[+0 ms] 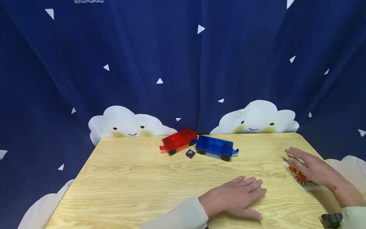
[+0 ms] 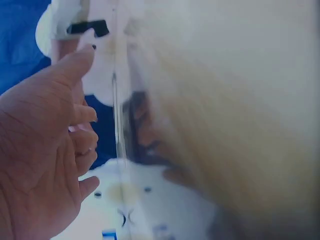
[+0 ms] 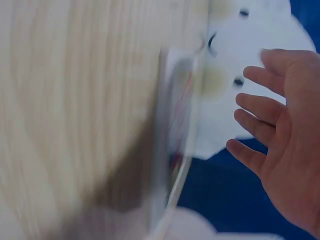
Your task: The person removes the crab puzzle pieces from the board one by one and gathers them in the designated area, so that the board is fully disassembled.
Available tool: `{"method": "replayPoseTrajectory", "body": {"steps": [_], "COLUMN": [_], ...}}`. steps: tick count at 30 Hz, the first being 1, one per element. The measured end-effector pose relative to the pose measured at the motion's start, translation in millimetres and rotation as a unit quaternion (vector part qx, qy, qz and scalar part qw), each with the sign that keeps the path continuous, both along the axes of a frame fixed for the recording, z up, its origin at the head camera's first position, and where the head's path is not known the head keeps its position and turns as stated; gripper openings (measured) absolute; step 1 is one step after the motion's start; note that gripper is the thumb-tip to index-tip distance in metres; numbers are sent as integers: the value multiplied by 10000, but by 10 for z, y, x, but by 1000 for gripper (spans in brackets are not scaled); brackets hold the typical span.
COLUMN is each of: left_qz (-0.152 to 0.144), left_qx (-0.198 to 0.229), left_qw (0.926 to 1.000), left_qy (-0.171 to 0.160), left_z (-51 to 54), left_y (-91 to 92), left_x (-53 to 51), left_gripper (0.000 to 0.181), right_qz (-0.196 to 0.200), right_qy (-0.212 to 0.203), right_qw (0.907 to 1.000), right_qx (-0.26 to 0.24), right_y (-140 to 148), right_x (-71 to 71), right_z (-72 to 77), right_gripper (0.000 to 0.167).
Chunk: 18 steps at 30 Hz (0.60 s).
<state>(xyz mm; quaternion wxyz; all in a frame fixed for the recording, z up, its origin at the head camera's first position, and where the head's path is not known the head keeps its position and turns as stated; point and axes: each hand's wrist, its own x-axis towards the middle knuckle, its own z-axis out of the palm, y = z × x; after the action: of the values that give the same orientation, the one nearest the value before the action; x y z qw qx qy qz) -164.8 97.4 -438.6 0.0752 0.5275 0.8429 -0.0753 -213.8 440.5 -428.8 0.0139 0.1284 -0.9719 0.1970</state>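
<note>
My left hand [image 1: 236,197] is over the front right part of the wooden table, palm down with fingers spread and nothing held. In the left wrist view the same hand [image 2: 40,150] shows an unfilled palm. My right hand [image 1: 317,168] is above a white picture card [image 1: 307,188] with a red crab on it, covering part of the card. The right wrist view shows the right hand [image 3: 287,125] apart from the card [image 3: 175,100], its fingers extended. A red toy wagon [image 1: 179,140] and a blue toy wagon [image 1: 214,145] stand near the table's back edge, their near ends meeting.
A small dark tile marked P [image 1: 190,154] lies in front of the wagons on the light wooden table [image 1: 128,178]. Behind the table hangs a navy curtain [image 1: 137,63] with white triangles and smiling clouds.
</note>
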Motion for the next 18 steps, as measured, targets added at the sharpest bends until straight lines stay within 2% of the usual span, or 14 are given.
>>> {"method": "replayPoseTrajectory", "body": {"steps": [4,8,12,18], "left_qz": [141,176,32,-196], "left_qx": [-246,-479,-581,-775], "left_qw": [9995,9987,9981,9965], "left_qy": [124,-56,-206,-233], "left_z": [-31,-21,10,55], "left_y": [356,634,859,1152], "left_x": [61,90,107,147], "left_gripper": [79,76,74,70], "right_qz": [-476,-777,-802,-829], "right_qy": [-98,33,270,314], "right_qw": [9985,9966,9962,9959], "right_qx": [244,279,229,157], "right_y": [297,489,613,697], "right_x": [-41,-51,-32,-26], "right_z": [-88,-176,-237,-275], "right_gripper": [53,43,30,30]}}
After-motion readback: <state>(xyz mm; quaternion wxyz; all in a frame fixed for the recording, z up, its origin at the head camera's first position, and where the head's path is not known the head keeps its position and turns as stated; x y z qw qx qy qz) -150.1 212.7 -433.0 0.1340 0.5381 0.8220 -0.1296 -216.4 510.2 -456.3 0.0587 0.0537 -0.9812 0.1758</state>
